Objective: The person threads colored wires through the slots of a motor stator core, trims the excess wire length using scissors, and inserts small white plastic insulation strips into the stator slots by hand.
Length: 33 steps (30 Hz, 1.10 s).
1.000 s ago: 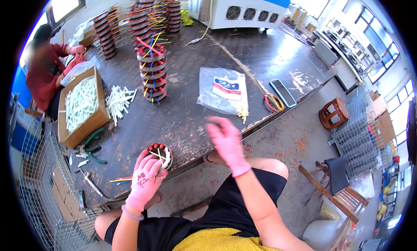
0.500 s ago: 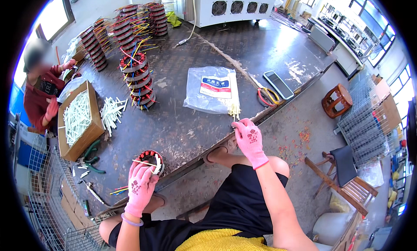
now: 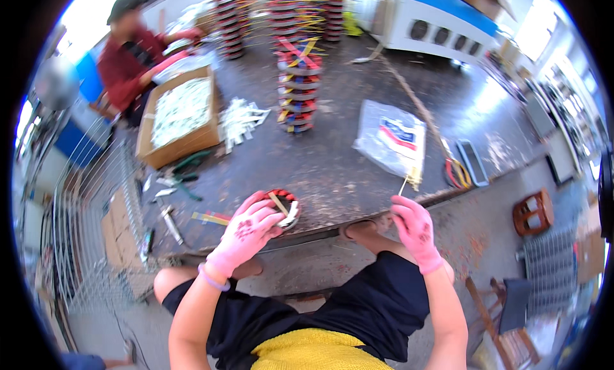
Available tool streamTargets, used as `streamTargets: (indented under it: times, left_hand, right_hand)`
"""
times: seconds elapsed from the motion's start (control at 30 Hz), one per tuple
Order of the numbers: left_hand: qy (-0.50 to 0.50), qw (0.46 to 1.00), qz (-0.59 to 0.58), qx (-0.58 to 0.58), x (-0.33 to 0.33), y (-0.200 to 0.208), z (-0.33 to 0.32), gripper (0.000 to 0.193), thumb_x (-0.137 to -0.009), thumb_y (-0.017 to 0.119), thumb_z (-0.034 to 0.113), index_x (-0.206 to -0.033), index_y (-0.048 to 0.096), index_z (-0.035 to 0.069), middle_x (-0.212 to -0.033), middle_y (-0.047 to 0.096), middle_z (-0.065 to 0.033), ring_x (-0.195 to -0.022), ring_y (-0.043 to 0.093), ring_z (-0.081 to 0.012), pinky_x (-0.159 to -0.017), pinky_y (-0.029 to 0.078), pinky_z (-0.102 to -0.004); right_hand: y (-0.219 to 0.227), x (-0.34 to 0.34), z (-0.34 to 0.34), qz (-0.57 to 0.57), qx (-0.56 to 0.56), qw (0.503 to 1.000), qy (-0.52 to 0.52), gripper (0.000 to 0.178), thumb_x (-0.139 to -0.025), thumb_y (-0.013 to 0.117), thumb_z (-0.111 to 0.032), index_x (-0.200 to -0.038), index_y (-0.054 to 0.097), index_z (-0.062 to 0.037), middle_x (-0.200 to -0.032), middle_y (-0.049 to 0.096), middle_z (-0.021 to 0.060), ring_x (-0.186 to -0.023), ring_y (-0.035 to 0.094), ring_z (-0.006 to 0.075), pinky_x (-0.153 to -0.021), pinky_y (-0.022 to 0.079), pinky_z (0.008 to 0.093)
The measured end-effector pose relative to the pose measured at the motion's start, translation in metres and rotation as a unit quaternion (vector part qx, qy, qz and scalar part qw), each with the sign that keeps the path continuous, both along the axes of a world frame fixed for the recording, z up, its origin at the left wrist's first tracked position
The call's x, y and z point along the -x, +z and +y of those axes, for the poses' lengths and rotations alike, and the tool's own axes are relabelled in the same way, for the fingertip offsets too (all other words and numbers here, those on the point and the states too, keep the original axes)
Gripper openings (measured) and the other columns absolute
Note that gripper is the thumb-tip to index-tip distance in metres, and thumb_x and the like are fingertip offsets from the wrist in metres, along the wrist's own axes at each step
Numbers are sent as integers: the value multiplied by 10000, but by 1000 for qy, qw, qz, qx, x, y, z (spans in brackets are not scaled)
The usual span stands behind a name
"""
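Observation:
At the table's near edge my left hand (image 3: 246,234), in a pink glove, is closed on a small motor stator (image 3: 293,196), a ring with red windings. A pale strip crosses its opening, and white pieces sit along its right side. My right hand (image 3: 414,229), gloved alike, pinches a thin pale cable tie (image 3: 402,187) just past the table edge. Its upper end is close to more cable ties (image 3: 414,177) sticking out of a clear plastic bag (image 3: 376,134). Coloured wires (image 3: 213,218) lie left of my left hand.
Stacked stators (image 3: 298,92) with coloured wires stand at the back. At left are a cardboard box (image 3: 184,154) of white tubes, a loose pile (image 3: 242,122), green-handled pliers (image 3: 187,173) and a co-worker (image 3: 131,60). Scissors (image 3: 457,173) and a phone (image 3: 473,162) lie at right.
The view has shifted, so the table things appear farther right. My right hand has drawn back a little from the bag, with a cable tie now visible in its fingers. My left hand stays at the stator.

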<state>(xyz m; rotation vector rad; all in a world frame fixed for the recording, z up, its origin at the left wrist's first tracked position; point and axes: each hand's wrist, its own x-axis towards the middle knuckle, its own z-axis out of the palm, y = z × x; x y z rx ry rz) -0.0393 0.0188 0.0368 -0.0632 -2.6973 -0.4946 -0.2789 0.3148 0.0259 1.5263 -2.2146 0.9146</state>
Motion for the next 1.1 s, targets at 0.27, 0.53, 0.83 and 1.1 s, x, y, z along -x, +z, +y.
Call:
streamTargets:
  times: [0.27,0.53,0.83,1.1]
  left_hand:
    - [-40,998,-50,29,-20,5,-23,275,-750,718,129,-1021,669,124,-1064,657,-45,-1196,551,-259,-1129,353,-461]
    - [2,1000,-14,-1,-14,0,-4,279,-718,755,145,-986,687,102,-1055,657,-39,-1183,563,-255,-1135,347,-484]
    - [-23,999,-22,21,-2,-4,-15,311,-677,786,194,-967,697,126,-1050,661,-38,-1141,584,-229,-1138,358,-464]
    - [6,999,-13,-42,-8,-14,-9,363,-712,792,233,-1030,661,116,-1121,647,-69,-1204,545,-257,-1153,307,-486]
  right_hand:
    - [49,-106,-39,-371,117,904,179,149,-923,585,-8,-1052,660,-5,-1041,665,133,-792,676,184,-703,551,289]
    - [41,-128,-44,-486,120,830,246,175,-907,563,62,-1056,642,15,-1099,656,150,-820,679,182,-714,566,279]
    - [34,-138,-53,-636,183,720,209,183,-872,578,99,-1033,646,43,-1034,621,140,-864,659,186,-736,556,281]
    - [37,-132,-56,-383,79,882,262,152,-928,620,-125,-1001,660,2,-1030,674,149,-812,654,214,-675,524,306]
